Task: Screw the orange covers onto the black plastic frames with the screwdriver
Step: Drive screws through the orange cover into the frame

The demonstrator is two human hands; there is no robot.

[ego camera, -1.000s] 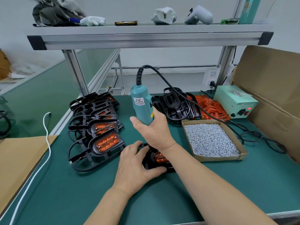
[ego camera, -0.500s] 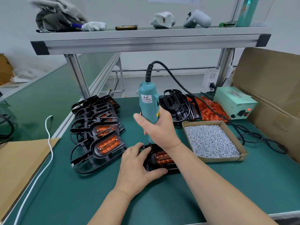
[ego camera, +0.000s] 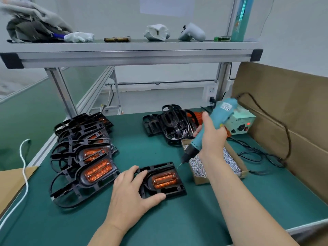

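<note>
The left grip (ego camera: pixel 131 194) lay flat on the green table (ego camera: pixel 195 219), its fingers spread and uncurled across the left end of a black plastic frame (ego camera: pixel 177 189) and its thumb along the frame's near edge, pressing it down rather than closing round it. An orange cover (ego camera: pixel 164 180) sat in the frame's recess just to the right of those fingers. Beyond and to the right of that grip, the right grip (ego camera: pixel 212 137) was wrapped tight round the body of the teal screwdriver (ego camera: pixel 224 110), which it held in the air, tilted, with the bit pointing down and to the left. The bit's tip hung near the frame's far right corner; whether it touched anything I could not tell. Under the right grip stood a cardboard box of screws (ego camera: pixel 200 180), just beside the frame. To the left of the left grip lay an overlapping row of frames with orange covers (ego camera: pixel 83 157). Beyond the right grip were a heap of bare black frames (ego camera: pixel 170 125), some loose orange covers (ego camera: pixel 197 116) and a pale green power box (ego camera: pixel 239 121) with a red light, its black cable (ego camera: pixel 276 119) looping off to the right.
</note>
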